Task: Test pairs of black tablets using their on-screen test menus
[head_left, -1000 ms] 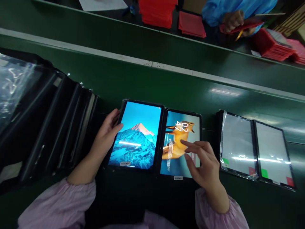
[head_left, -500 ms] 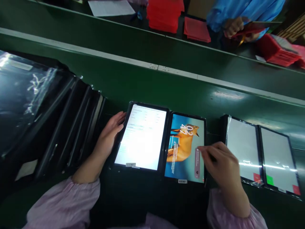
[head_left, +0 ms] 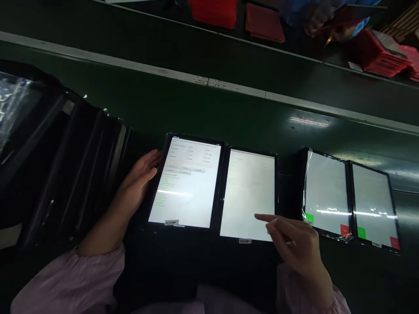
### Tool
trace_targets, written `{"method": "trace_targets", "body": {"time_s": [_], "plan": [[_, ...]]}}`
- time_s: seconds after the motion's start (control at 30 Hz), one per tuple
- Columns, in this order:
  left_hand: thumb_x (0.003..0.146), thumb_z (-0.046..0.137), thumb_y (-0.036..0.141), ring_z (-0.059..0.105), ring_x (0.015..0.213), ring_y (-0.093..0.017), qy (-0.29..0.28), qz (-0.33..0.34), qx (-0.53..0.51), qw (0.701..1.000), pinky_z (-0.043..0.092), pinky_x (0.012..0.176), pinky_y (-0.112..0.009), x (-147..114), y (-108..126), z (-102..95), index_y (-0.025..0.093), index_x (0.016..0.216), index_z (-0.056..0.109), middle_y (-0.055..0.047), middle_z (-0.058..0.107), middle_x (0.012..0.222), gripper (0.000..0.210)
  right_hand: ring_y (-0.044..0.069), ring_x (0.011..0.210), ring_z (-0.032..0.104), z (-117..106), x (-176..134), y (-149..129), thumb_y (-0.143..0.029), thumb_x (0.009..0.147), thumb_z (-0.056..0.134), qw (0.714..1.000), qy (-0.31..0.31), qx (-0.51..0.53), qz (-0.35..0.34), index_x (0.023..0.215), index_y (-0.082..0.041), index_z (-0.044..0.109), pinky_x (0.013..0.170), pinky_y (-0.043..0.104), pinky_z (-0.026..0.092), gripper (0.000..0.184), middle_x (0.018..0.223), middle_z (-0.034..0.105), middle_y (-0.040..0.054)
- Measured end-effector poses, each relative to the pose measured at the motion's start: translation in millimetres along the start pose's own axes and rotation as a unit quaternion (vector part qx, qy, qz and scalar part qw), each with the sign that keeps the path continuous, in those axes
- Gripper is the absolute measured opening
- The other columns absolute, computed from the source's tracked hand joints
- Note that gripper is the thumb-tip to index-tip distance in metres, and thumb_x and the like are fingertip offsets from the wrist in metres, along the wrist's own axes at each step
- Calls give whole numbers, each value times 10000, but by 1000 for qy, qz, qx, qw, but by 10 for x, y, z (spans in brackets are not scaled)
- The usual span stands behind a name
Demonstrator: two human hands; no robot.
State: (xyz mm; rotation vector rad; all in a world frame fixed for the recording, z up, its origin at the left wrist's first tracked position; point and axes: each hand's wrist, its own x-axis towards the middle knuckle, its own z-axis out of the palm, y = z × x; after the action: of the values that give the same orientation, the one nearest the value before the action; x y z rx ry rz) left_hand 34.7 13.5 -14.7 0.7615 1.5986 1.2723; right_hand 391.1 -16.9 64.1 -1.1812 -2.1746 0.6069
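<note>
Two tablets lie side by side on the dark table. The left tablet (head_left: 188, 187) has a bright white screen with check boxes, grey buttons and lines of green text. A mostly blank, pale page fills the screen of the right tablet (head_left: 248, 192). My left hand (head_left: 135, 183) rests open beside the left tablet's outer edge, fingers extended, holding nothing. Over the lower right of the right tablet, my right hand (head_left: 296, 240) points with its index finger stretched out and the other fingers curled. Whether that fingertip touches the glass I cannot tell.
Several dark, plastic-covered devices (head_left: 65, 174) lean in a row at left. At right lie two more lit tablets, one pale screen (head_left: 327, 192) beside another (head_left: 373, 200), with green and red corner squares. Beyond a pale strip (head_left: 163, 72), a co-worker's hands (head_left: 316, 22) are among red sleeves (head_left: 265, 22).
The left screen went from a plain list to check boxes and green text. The right screen changed from an animal lock screen to a pale page. My right hand shifted left and extended its index finger.
</note>
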Motion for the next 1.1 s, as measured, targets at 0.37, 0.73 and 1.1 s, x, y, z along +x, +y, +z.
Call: {"method": "trace_targets", "body": {"time_s": [0.37, 0.73, 1.1], "plan": [[901, 696, 694, 91, 1704, -425, -198, 11, 289, 937, 347, 1288, -636, -226, -22, -411, 379, 1757, 54, -75, 64, 1870, 1115, 112, 483, 666, 78, -117, -150, -127, 1029, 534, 977, -186, 105, -1, 839, -177, 764, 452, 245, 457, 303, 781, 831, 40], [830, 753, 699, 125, 1674, -532, -189, 87, 504, 838, 362, 1221, -772, -562, -110, -330, 455, 1728, -104, -111, -84, 1863, 1266, 27, 336, 365, -30, -144, -37, -157, 1044, 562, 994, -100, 18, 41, 796, -192, 643, 339, 225, 368, 264, 1239, 815, 169], [886, 644, 764, 327, 1644, -430, -140, 6, 381, 914, 433, 1227, -667, -426, 38, -408, 418, 1745, 81, -105, 261, 1827, 1084, 100, 453, 658, -11, -62, -107, -111, 1035, 527, 989, -135, 68, 0, 717, -188, 673, 447, 242, 477, 358, 932, 867, 81]]}}
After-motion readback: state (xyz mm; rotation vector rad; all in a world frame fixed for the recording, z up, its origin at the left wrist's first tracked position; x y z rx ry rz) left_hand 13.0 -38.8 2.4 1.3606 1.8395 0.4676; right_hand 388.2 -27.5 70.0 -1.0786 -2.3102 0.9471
